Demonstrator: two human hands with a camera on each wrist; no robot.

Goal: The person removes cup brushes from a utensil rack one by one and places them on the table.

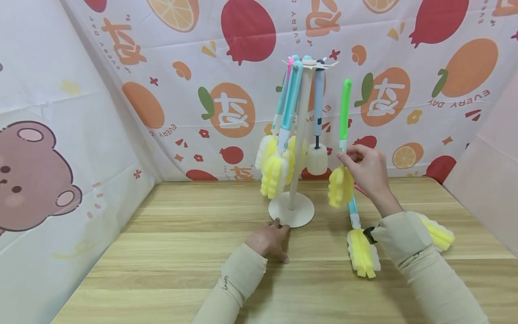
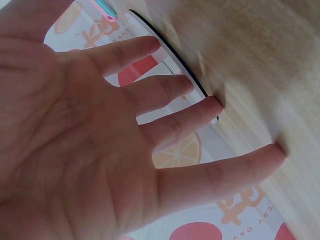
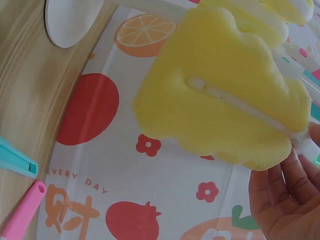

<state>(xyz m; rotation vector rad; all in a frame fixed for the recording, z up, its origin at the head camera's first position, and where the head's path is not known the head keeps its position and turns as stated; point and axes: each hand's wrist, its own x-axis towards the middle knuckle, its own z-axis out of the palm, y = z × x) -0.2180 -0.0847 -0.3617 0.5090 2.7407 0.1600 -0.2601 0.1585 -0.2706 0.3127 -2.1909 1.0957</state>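
My right hand [image 1: 368,166] pinches a green-handled sponge bottle brush [image 1: 345,108] near its white neck. The brush stands upright in the air, handle up, its yellow sponge head [image 3: 220,90] large in the right wrist view. Just left of it is a white rack [image 1: 297,180] with hooks at the top. From the hooks hang several brushes, among them a blue-handled one with a cream head [image 1: 317,159] and a turquoise-handled one [image 1: 290,99] with a yellow head. My left hand [image 1: 269,239] has its fingers spread, fingertips at the rim of the rack's round base [image 2: 170,50].
A turquoise-handled brush [image 1: 363,254] lies on the wooden table [image 1: 182,270] under my right forearm. Another yellow-and-white brush head [image 1: 439,231] lies right of that sleeve. A pink handle [image 3: 24,210] shows in the right wrist view. A fruit-print cloth [image 1: 174,90] hangs behind.
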